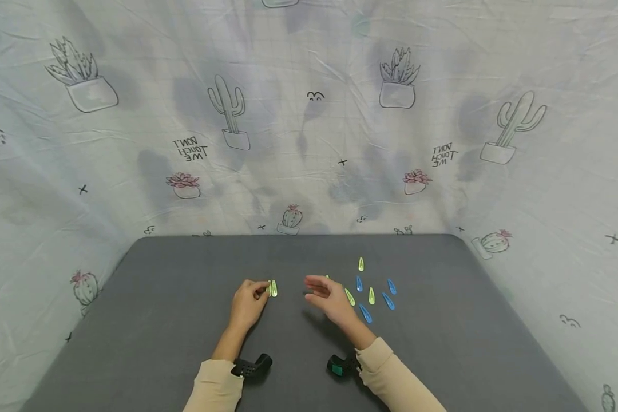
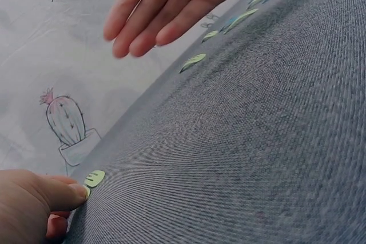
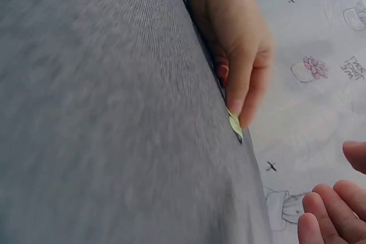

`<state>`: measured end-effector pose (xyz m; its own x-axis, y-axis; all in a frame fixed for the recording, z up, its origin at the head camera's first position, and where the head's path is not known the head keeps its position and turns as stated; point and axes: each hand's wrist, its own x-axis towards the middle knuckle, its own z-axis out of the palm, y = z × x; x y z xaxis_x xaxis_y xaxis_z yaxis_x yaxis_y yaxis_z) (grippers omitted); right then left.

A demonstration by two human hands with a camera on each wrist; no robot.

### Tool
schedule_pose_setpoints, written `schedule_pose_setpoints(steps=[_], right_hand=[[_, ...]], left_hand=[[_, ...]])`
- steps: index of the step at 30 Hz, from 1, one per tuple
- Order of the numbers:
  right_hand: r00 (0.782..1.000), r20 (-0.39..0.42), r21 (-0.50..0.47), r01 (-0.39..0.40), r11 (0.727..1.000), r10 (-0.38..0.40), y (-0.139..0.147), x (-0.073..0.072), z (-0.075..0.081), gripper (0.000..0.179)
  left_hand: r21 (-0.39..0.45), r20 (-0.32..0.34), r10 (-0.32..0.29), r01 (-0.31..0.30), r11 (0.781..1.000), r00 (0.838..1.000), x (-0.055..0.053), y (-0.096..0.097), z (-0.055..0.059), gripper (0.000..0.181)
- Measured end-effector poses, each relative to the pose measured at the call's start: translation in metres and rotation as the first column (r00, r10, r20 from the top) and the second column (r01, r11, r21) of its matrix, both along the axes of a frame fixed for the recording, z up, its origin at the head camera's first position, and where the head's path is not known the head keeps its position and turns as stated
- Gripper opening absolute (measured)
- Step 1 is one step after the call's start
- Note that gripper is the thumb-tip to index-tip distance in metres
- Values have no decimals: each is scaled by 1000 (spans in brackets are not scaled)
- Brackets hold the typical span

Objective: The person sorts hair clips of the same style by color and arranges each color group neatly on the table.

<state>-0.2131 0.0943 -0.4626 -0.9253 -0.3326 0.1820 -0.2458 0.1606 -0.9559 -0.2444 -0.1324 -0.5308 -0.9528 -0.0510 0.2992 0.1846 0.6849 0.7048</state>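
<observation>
Pinching one green clip (image 2: 87,193), left hand (image 1: 249,302) beside a second clip (image 1: 274,288), right hand (image 1: 333,298) raised, thumb and fingers apart.

Mirrored lettering (image 1: 189,149), "DON'T TOUCH" above a short third word, stands 2 times on the backdrop (image 1: 278,51).

The hands (image 1: 246,304) (image 1: 333,298) partly hide two green clips (image 2: 87,192) (image 1: 327,276).

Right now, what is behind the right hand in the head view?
A yellow-green snap hair clip peeks above the right hand, which covers its lower part; anything fully behind cannot be seen.
</observation>
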Motion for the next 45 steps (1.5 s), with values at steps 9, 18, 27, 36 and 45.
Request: schedule_pose_setpoints(steps=[9,18,27,36,45], right_hand=[[999,-11,-15,41,999,-41,29,10,-1,44],[989,-47,-37,137,990,-138,61,6,-26,43],[965,-50,-33,254,967,-256,90,8,-36,42],[925,-51,-71,373,925,-377,106,10,-42,42],[877,-49,-42,475,879,-477,108,9,-49,36]], left_hand=[[-5,13,4,-4,1000,1000,1,-1,1,20],[-2,24,0,0,1000,1000,2,1,4,20],[-2,17,8,-8,1000,1000,2,2,3,20],[-6,19,0,0,1000,1000,0,1,2,20],[1,25,-2,2,1000,1000,1,1,3,20]])
